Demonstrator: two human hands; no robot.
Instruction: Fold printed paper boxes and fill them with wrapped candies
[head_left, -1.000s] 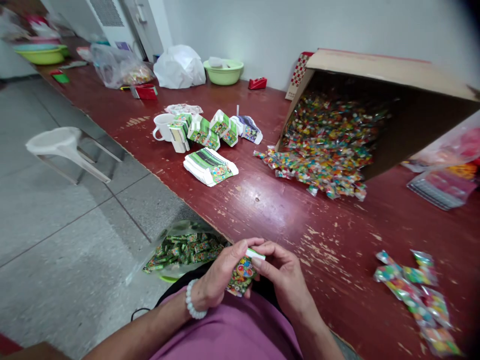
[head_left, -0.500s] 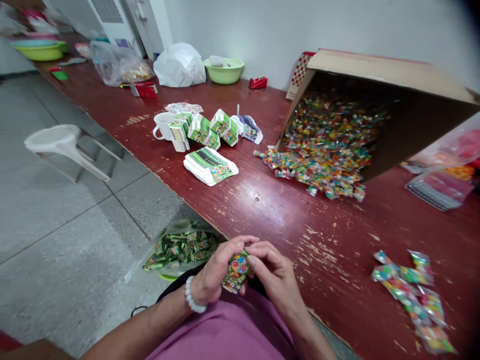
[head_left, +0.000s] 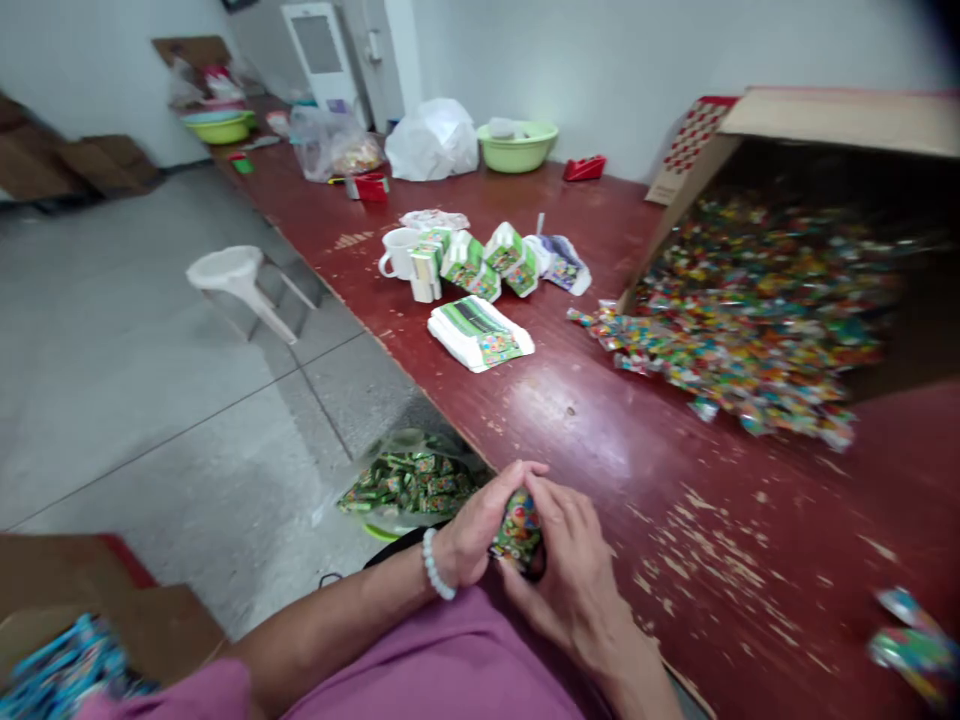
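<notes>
Between my two hands, close to my body at the table's front edge, is a small green candy box (head_left: 517,530) with a colourful print. My left hand (head_left: 480,520), with a beaded bracelet on the wrist, closes on the box's left side. Around its right side curls my right hand (head_left: 566,545), the fingertips of both hands meeting at the top. Below the table edge, a clear bag (head_left: 420,485) holds many similar green boxes. Flattened green cartons (head_left: 480,333) lie stacked on the table, with more bundled cartons (head_left: 469,262) behind them by a white mug (head_left: 399,252).
At the right, a cardboard box (head_left: 840,120) on its side spills wrapped candies (head_left: 750,340) onto the red table (head_left: 600,430). Loose candy packets (head_left: 919,640) lie at the right edge. A white stool (head_left: 229,268) stands on the floor. Blue packets (head_left: 71,660) fill a carton lower left.
My view has swung left, bringing the carton of blue packets into sight. My right hand has shifted from pinching the box's top corner to wrapping along its side.
</notes>
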